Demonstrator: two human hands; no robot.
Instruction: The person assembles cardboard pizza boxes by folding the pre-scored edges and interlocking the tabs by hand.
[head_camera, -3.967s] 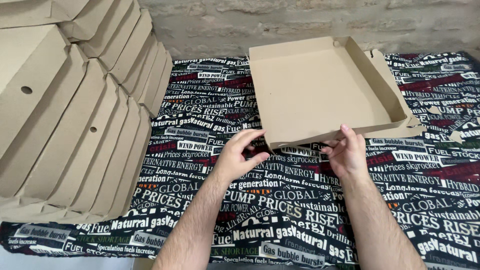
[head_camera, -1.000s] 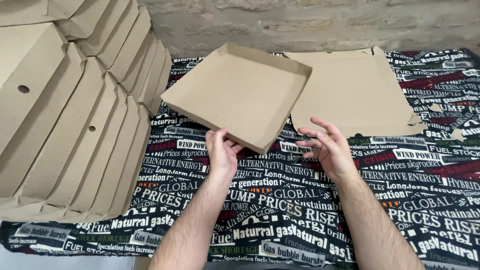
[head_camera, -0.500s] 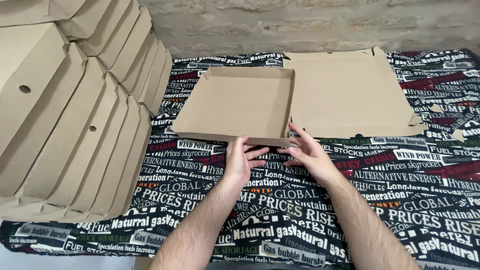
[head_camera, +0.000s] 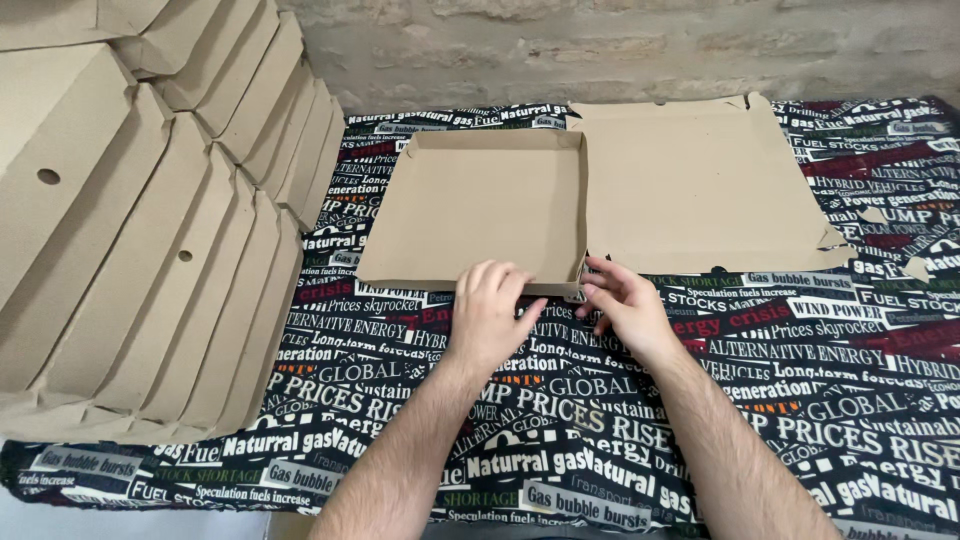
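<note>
A brown cardboard pizza box lies unfolded on the cloth: its tray half (head_camera: 480, 205) has raised walls and sits flat on the left, while its flat lid half (head_camera: 700, 185) is spread to the right. My left hand (head_camera: 492, 312) rests with fingers on the tray's near wall. My right hand (head_camera: 622, 305) touches the tray's near right corner with its fingertips. Neither hand grips anything.
A leaning row of several folded cardboard boxes (head_camera: 150, 220) fills the left side. The table is covered by a dark cloth (head_camera: 560, 450) with printed lettering. A rough stone wall (head_camera: 600, 45) runs along the back.
The tray half, held tilted up a second ago, has come down flat onto the cloth. Both hands have shifted to its near edge.
</note>
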